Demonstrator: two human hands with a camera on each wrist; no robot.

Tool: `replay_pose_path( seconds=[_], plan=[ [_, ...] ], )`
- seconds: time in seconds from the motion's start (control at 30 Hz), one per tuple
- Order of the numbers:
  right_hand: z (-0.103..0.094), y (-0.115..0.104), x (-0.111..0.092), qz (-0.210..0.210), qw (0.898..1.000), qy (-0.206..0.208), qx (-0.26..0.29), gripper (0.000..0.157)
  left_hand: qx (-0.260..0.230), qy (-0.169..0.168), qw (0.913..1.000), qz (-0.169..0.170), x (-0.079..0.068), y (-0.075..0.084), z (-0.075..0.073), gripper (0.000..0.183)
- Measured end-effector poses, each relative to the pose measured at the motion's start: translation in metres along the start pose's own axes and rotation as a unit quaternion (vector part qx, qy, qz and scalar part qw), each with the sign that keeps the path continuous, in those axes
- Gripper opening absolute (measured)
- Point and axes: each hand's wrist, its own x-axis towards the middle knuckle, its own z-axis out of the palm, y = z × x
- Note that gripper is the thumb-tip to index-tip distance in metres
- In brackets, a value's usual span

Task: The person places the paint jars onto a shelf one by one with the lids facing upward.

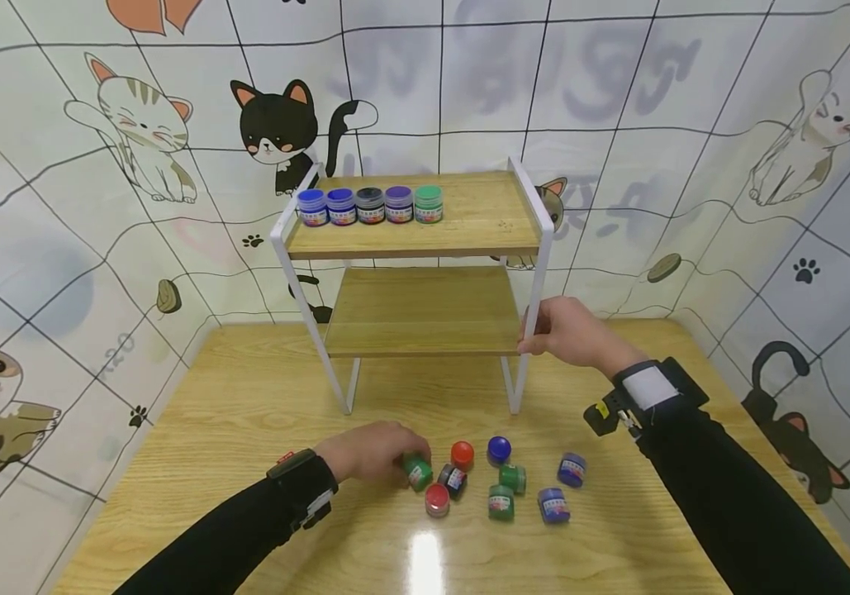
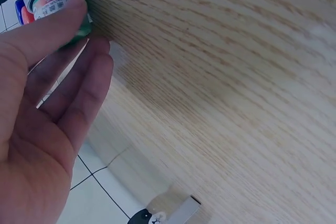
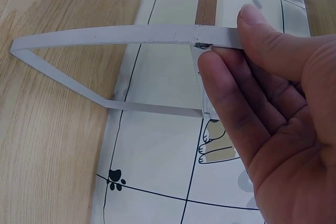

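Note:
My left hand [image 1: 376, 453] pinches a small green paint jar [image 1: 417, 473] between thumb and fingers, low over the table. In the left wrist view the thumb lies across the label of this tilted green jar [image 2: 52, 2]. Beside it lie a dark jar [image 1: 453, 480] and two red-lidded jars, one [image 1: 437, 499] nearer me and one [image 1: 462, 454] farther back. My right hand [image 1: 573, 332] grips the white metal leg [image 1: 537, 285] of a two-tier wooden shelf. Seen from the right wrist, thumb and fingers hold the white frame [image 3: 131, 34] near the lower board.
Five jars stand in a row at the left of the upper board [image 1: 484, 215], among them a black-lidded jar [image 1: 370, 206]. More green and blue jars, one a blue-lidded jar [image 1: 499, 449], lie scattered on the table [image 1: 246, 413]. A cat-patterned cloth [image 1: 618, 99] surrounds it.

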Motion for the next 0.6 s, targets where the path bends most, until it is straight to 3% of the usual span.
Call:
replay_pose_path(
  seconds=[0.23, 0.6],
  plan=[
    [-0.0007, -0.0008, -0.0001, 0.003, 1.000, 0.000, 0.003, 0.009, -0.039, 0.011, 0.9990, 0.022, 0.0015, -0.0032, -0.0005, 0.028],
    [-0.0003, -0.0020, -0.0005, 0.005, 1.000, 0.001, 0.004, 0.010, -0.055, 0.005, 0.9984, 0.003, 0.0015, -0.0046, -0.0028, 0.028]
  ],
)
